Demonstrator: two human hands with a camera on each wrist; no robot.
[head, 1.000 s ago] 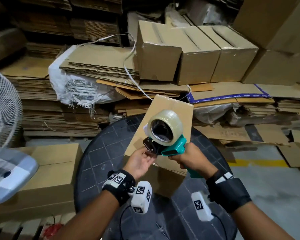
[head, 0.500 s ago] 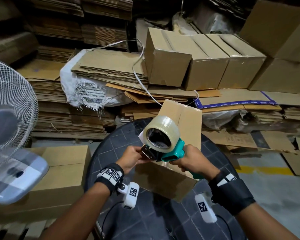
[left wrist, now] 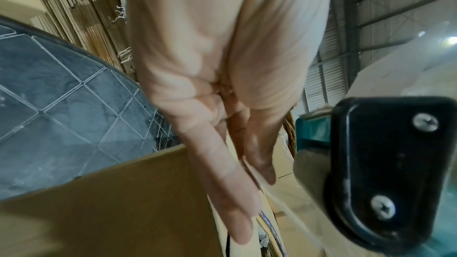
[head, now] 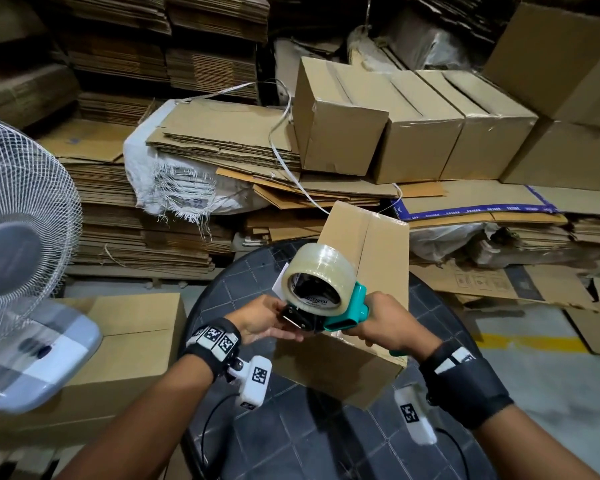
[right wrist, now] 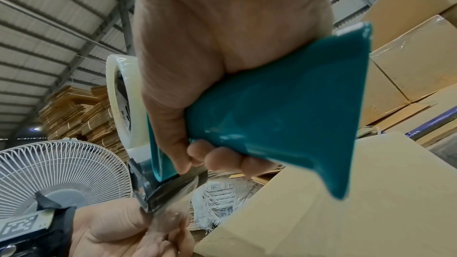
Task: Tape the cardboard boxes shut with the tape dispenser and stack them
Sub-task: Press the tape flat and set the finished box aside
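A cardboard box lies tilted on the round dark table, its flaps closed along a middle seam. My right hand grips the teal handle of the tape dispenser, which carries a roll of clear tape and sits at the box's near top edge. In the right wrist view my fingers wrap the handle. My left hand is at the dispenser's black front. In the left wrist view a clear tape strip runs between its thumb and a straight finger, beside the box edge.
A white pedestal fan stands close on the left, over another box on the floor. Three taped boxes sit in a row at the back on flat cardboard. A frayed white sack lies among the stacks.
The box has turned so its seamed top now shows. Both hands and the dispenser have come down onto the box's near edge, the left hand staying at the dispenser's front.
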